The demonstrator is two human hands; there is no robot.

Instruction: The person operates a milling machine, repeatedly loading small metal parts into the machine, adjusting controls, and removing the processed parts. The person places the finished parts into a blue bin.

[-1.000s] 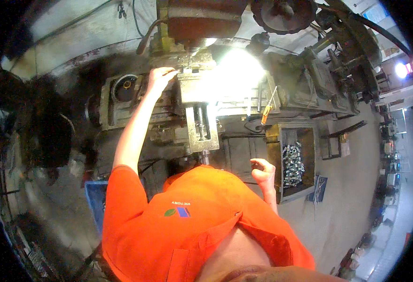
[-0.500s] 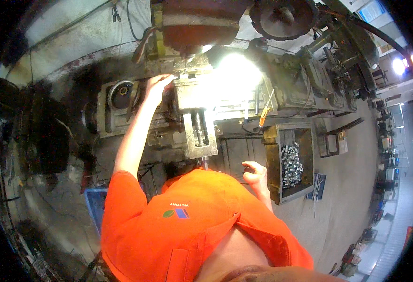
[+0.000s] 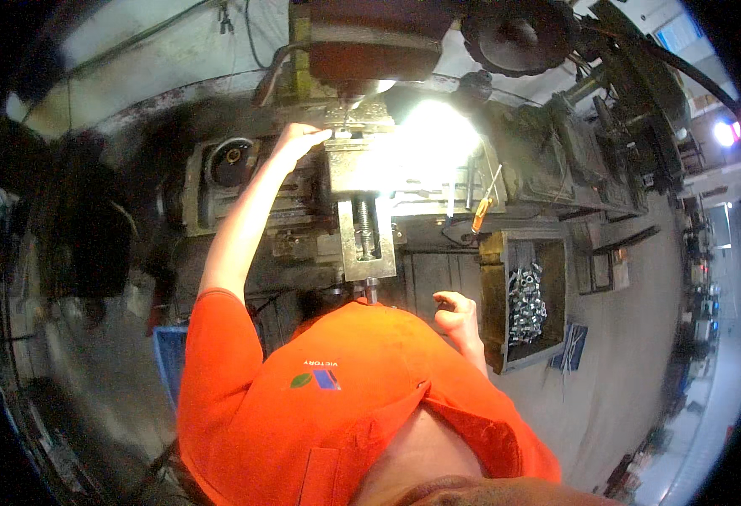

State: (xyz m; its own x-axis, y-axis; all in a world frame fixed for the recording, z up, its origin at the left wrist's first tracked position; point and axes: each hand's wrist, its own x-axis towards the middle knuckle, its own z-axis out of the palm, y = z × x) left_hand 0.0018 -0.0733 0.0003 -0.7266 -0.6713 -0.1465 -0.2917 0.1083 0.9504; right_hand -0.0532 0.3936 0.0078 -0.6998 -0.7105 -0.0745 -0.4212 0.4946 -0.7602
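In front of me a steel machine vise point(image 3: 369, 261) with a long screw lies on a machine table, its jaws at the far end. My left hand point(image 3: 301, 141) reaches to the left end of the jaws, fingers pinched together. A small shiny metal part point(image 3: 342, 133) shows at their tips, between the jaws. Above it hangs the machine's spindle head point(image 3: 374, 61). My right hand point(image 3: 460, 319) hovers at my right side, apart from the vise, with fingers curled; something dark shows between thumb and fingers, too hidden to name.
To the right stands a wooden box point(image 3: 494, 325) holding several shiny metal parts point(image 3: 526, 305). An orange-handled screwdriver point(image 3: 482, 215) rests at the table's front edge. A handwheel point(image 3: 232, 162) is at left, a blue bin point(image 3: 168, 358) lower left. Lamp glare point(image 3: 438, 139) washes out the vise's right side.
My left fingertips have moved slightly right, in over the end of the vise jaws. The whole view has shifted a little. My right hand stays almost where it was.
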